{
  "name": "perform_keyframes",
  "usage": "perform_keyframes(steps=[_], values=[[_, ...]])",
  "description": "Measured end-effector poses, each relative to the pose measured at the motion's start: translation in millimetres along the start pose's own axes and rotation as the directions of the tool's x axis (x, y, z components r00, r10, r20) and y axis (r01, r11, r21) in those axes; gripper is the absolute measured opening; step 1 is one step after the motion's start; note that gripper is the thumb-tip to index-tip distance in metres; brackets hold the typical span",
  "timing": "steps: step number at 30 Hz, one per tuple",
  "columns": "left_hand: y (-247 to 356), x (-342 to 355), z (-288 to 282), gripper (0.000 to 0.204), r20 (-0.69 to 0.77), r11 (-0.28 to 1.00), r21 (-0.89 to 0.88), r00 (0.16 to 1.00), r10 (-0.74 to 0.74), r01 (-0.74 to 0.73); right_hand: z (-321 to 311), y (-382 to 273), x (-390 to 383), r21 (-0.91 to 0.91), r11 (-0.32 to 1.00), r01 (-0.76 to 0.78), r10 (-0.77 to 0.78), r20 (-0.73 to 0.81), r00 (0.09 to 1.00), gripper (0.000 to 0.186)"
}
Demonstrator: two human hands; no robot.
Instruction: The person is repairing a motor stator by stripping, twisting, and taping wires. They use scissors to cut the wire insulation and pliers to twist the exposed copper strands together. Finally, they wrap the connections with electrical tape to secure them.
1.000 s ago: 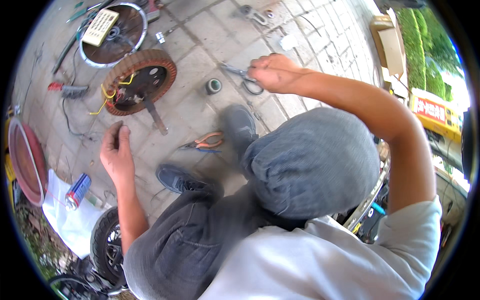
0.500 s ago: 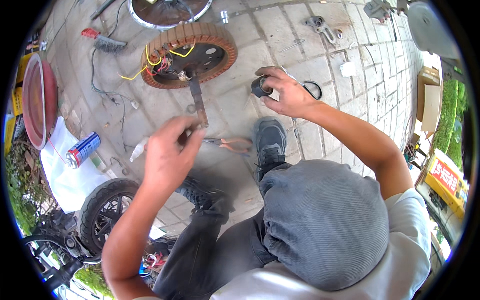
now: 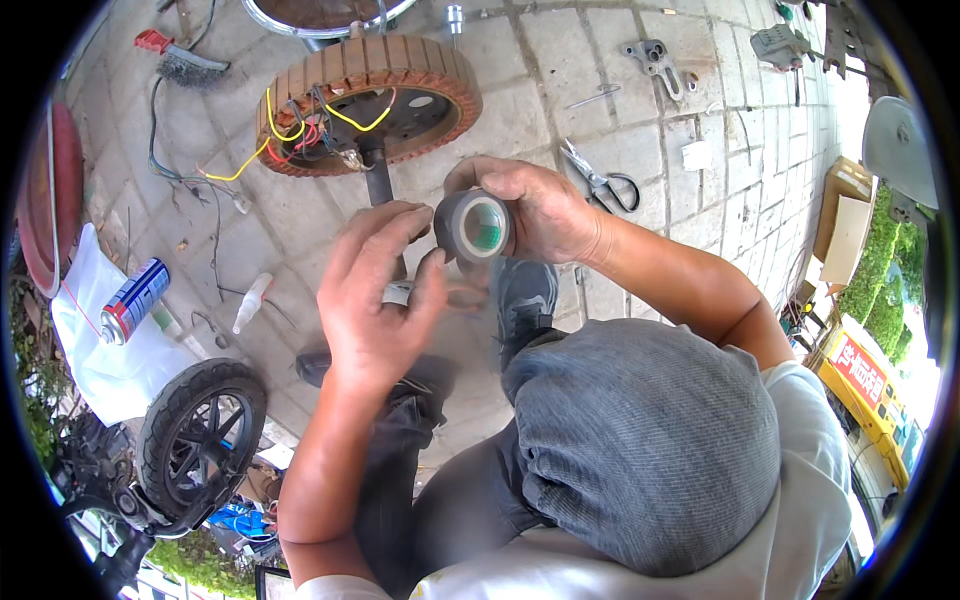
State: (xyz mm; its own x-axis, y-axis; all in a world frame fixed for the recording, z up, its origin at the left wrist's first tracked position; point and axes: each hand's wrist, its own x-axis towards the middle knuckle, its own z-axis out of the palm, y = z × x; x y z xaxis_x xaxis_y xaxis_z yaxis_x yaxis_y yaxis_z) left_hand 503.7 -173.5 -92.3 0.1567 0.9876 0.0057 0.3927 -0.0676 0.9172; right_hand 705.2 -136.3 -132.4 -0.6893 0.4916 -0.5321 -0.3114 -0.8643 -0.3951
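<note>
My right hand [image 3: 545, 208] grips a roll of black tape [image 3: 456, 228] by its outer side, its pale core with a green label facing up. Close by on its left, my left hand [image 3: 368, 300] is open, thumb and fingers apart, fingertips near the roll's edge. Beyond the hands a rusty motor stator [image 3: 455, 105] stands on the paving, with yellow and red wires [image 3: 308, 133] coming out of its face. Its shaft [image 3: 378, 180] points toward me, the end hidden behind my left hand. Pliers [image 3: 466, 298] lie below the roll, partly covered and blurred.
Scissors [image 3: 600, 182] lie right of my right hand. A wire brush [image 3: 192, 66], a spray can [image 3: 136, 300] on a white plastic bag [image 3: 100, 365], a small white bottle [image 3: 253, 303] and a black-tyred wheel [image 3: 160, 440] are on the left. A metal bracket [image 3: 655, 65] lies far right.
My right hand has brought the tape roll left and toward me, turning its core upward. My left hand has shifted right to meet it. The view has moved slightly.
</note>
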Motion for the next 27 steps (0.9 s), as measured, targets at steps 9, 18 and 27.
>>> perform_keyframes(steps=[9,18,27], values=[[4.8,11.0,7.9,0.033,0.005,0.919,0.289,0.96,0.278,-0.268,-2.2,-0.9,-2.8,0.004,0.999,0.052,-0.052,-0.081,0.995,0.036],[7.4,12.4,12.3,0.024,0.045,0.947,0.231,0.975,0.217,-0.221,4.2,-4.2,-16.6,0.064,0.996,-0.056,0.062,-0.104,0.993,0.04],[21.3,12.5,2.7,0.009,0.27,0.793,-0.298,0.844,-0.463,0.531,24.2,-12.4,-19.3,-0.508,0.858,0.076,-0.25,-0.283,0.926,0.041]])
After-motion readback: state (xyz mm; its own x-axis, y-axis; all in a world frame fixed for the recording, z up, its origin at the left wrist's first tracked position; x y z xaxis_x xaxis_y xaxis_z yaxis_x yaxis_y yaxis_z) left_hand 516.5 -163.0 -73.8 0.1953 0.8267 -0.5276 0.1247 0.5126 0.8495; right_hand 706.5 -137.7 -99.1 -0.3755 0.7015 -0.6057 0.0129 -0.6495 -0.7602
